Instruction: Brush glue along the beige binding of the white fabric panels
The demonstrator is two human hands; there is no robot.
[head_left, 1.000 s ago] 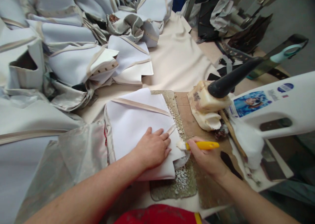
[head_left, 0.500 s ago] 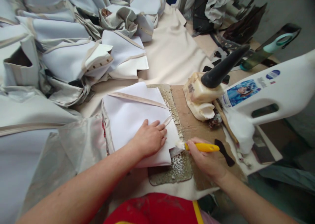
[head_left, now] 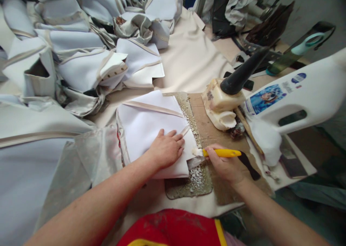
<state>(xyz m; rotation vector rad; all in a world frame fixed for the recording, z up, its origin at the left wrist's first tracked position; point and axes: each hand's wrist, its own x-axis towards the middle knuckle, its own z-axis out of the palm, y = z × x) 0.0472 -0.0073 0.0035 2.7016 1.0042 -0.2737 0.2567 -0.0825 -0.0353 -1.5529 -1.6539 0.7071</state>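
Observation:
My left hand [head_left: 168, 148] lies flat with fingers out on a white fabric piece [head_left: 146, 127], which has beige tape strips across it and a notched lower right corner. Pinched in my right hand [head_left: 222, 163] is a brush with a yellow handle [head_left: 225, 153]. Its pale bristles touch the right edge of the fabric piece, just above the notch. Under that edge lies a flat board [head_left: 175, 190] crusted with dried white and yellowish lumps. A thin greyish flap shows at the notch, below the bristles.
Many similar white pieces [head_left: 83, 69] are heaped at the left and back. On brown cardboard [head_left: 200, 112] to the right stands a cream glue container [head_left: 225, 100] with a black cone [head_left: 243, 73]. Beside it are a large white jug [head_left: 294, 101], a wooden-handled brush [head_left: 250, 132] and a green bottle [head_left: 294, 55].
The brush tip has moved slightly left and up, onto the fabric piece's edge. My left hand keeps its place on the fabric. The whole view has shifted a little.

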